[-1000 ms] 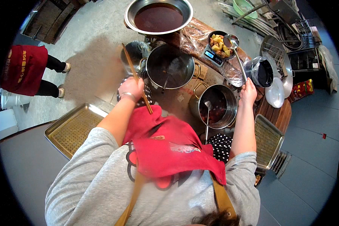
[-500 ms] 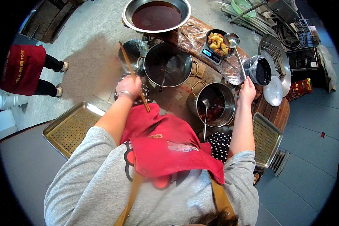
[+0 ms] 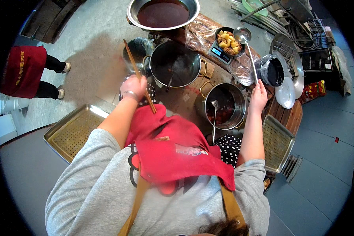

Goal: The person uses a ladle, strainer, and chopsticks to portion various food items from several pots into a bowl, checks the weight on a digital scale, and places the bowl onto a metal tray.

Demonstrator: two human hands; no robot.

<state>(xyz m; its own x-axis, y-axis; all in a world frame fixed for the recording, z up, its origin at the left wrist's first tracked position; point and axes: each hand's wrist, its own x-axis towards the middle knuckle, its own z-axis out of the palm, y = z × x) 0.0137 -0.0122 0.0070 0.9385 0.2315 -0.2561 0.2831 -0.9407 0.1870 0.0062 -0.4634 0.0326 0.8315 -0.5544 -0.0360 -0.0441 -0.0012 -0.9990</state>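
My left hand (image 3: 133, 86) is closed around a pair of long wooden chopsticks (image 3: 133, 61), left of a large two-handled pot (image 3: 156, 74) with dark liquid and a utensil inside. In my right hand (image 3: 259, 97) is the handle of a steel ladle (image 3: 242, 35). The ladle's bowl hangs at the right rim of a black bowl of potato chunks and browned pieces (image 3: 227, 42). That bowl rests on a digital scale (image 3: 221, 55). Nearer to me stands a second steel pot (image 3: 240, 104) with dark red-brown food and a slotted utensil (image 3: 214, 114) leaning in it.
A wide steel basin (image 3: 163, 15) of dark red liquid sits at the far end of the wooden table (image 3: 293, 118). Plastic-covered black containers (image 3: 270, 71) and a white lid (image 3: 285, 94) are at right. Perforated trays (image 3: 76, 131) flank me. Another person (image 3: 25, 72) stands far left.
The ladle's bowl has shifted slightly away from me along the black bowl's right rim. My left hand with the chopsticks has hardly moved.
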